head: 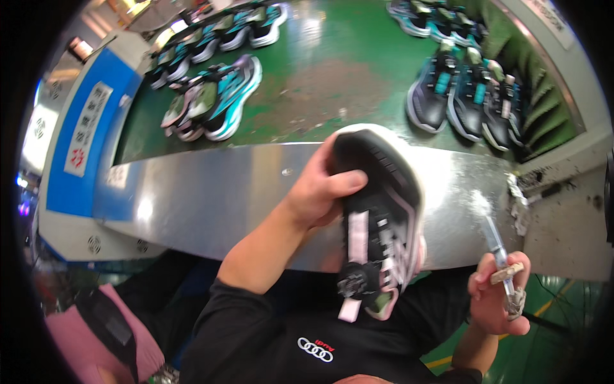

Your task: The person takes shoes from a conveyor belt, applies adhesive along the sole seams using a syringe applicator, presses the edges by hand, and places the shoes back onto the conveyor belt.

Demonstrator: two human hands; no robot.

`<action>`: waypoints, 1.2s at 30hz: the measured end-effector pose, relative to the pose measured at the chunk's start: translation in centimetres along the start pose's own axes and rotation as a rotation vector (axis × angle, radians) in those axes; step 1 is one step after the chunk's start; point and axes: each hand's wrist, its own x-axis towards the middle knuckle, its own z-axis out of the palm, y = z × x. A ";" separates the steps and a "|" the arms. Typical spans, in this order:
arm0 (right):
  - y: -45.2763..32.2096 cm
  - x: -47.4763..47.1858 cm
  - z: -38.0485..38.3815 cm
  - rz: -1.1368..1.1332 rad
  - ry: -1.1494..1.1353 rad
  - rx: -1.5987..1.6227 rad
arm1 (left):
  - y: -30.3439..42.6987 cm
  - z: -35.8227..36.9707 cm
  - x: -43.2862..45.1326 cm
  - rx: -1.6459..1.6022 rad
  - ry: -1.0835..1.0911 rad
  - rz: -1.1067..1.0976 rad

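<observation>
My left hand [319,187] grips a black sneaker [379,158] with a white sole and pink laces, its thumb pressed on the toe. The toe points away from me and the heel hangs near my chest, above the front of the metal ledge [216,192]. Out to the right, my right hand [499,293] is closed around a slim, partly see-through tool [494,240] with a pale band across its handle. The tool's narrow end points away over the ledge; blur and glare hide what kind of tip it has.
Beyond the ledge runs a green conveyor-like surface [316,91] with sneakers [235,101] at left and more sneakers [465,101] at right. A blue-and-white machine panel [91,129] bearing writing borders the left. A grey housing [551,211] stands at right. Someone's pink garment [105,336] shows lower left.
</observation>
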 end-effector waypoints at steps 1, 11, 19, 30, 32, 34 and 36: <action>-0.3 0.6 0.5 0.016 -0.110 0.095 | 0.3 0.1 -0.7 0.020 0.006 0.000; -2.0 3.1 6.1 -0.007 -0.398 0.427 | 0.0 0.4 -2.3 0.250 -0.172 0.173; -1.9 3.5 7.1 0.021 -0.448 0.435 | 0.3 1.4 -3.0 0.333 -0.169 0.195; -2.2 3.3 7.4 0.103 -0.454 0.426 | 0.9 1.9 -3.3 0.338 -0.304 0.199; -2.5 3.1 7.6 0.114 -0.445 0.407 | 1.1 2.2 -3.5 0.327 -0.296 0.192; -2.1 3.4 7.5 0.075 -0.481 0.387 | 1.1 2.2 -3.5 0.317 -0.290 0.184; -1.8 3.6 7.6 0.037 -0.517 0.369 | 0.9 2.0 -3.4 0.409 -0.214 0.227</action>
